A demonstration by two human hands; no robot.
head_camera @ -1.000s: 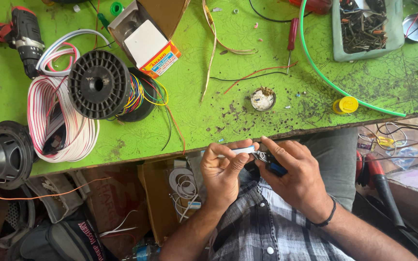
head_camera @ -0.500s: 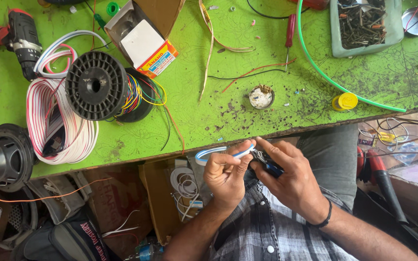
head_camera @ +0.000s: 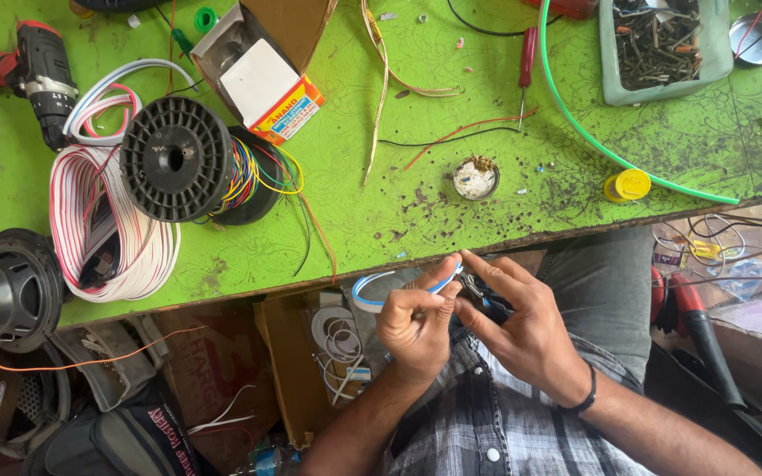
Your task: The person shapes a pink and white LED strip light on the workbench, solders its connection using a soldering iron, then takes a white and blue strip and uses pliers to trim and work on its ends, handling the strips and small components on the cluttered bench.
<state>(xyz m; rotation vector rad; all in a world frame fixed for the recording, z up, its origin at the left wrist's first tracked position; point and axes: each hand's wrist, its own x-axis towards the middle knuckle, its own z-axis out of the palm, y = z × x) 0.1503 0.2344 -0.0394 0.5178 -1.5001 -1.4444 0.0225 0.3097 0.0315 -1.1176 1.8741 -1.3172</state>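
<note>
Just below bench edge (head_camera: pixel 487 251), hands pinching wire (head_camera: pixel 372 286)

Electrical workshop (wire spool (head_camera: pixel 178 159), drill (head_camera: pixel 41 75))

Grey-and-white checked cotton shirt (head_camera: pixel 478 423) with white buttons, grey trousers (head_camera: pixel 601 291), thin black wristband (head_camera: pixel 586 397) on the right wrist.

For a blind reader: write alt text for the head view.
A person's left hand pinches a looped white-and-blue wire while the right hand works a small tool at its end, below a green workbench holding a black wire spool and a red-and-black drill.
</note>
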